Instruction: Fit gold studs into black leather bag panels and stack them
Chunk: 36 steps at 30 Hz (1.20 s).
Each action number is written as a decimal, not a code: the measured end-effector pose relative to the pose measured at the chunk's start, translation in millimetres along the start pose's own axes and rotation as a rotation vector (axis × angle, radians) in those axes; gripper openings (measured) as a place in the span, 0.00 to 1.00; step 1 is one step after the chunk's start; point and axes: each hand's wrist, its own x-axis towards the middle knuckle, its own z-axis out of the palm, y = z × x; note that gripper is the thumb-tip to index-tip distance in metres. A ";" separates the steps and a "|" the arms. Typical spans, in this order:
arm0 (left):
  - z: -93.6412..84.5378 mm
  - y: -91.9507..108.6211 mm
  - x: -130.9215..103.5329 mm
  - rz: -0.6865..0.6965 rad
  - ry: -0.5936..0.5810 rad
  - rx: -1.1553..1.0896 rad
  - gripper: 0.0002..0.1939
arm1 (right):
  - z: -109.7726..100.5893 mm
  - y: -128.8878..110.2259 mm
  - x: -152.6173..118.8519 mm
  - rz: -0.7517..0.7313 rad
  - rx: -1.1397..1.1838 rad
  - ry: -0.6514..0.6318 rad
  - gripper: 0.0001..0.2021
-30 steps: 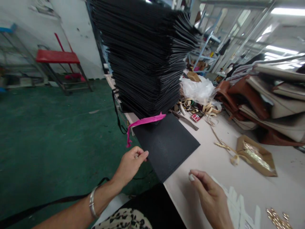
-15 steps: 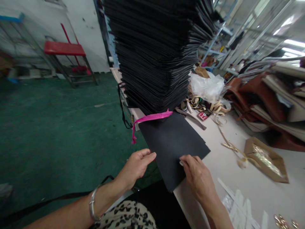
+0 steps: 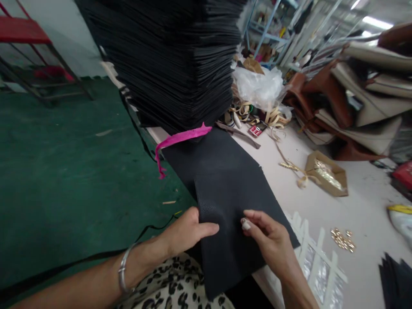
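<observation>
A black sheet (image 3: 231, 253) lies toward me over another flat black piece (image 3: 209, 152) at the table edge. My left hand (image 3: 193, 227) grips the sheet's left edge, thumb on top and fingers underneath. Over the sheet's right part is my right hand (image 3: 265, 234), its thumb and forefinger pinched together; what is between them is too small to name. A pink strip (image 3: 183, 137) runs along the foot of a tall stack of black pieces (image 3: 174, 64).
Gold-coloured metal bits (image 3: 343, 240) and white strips (image 3: 317, 262) lie on the table (image 3: 286, 171) at right. Farther back are a cardboard box (image 3: 326, 174), a clear plastic bag (image 3: 259, 86) and piled brown and beige pieces (image 3: 354, 98). A red-topped stool (image 3: 24, 31) stands at left.
The view has shifted right. A black sheet now lies nearer to me over the flat piece, and my left hand has closed on its edge. My right hand is still pinched above the black material.
</observation>
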 end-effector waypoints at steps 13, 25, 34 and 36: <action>-19.7 -4.3 -8.4 0.103 0.043 -0.072 0.23 | -2.9 7.3 17.5 0.231 0.247 -0.037 0.21; -17.3 9.6 -1.9 0.279 0.422 0.519 0.26 | -1.9 3.8 16.4 0.277 0.248 -0.032 0.25; -30.3 -0.1 1.0 0.351 0.577 0.761 0.27 | 2.2 6.9 18.7 0.248 0.312 -0.013 0.22; -24.3 1.1 -4.1 0.340 0.597 0.740 0.27 | 6.7 -0.2 14.0 0.234 0.361 0.012 0.23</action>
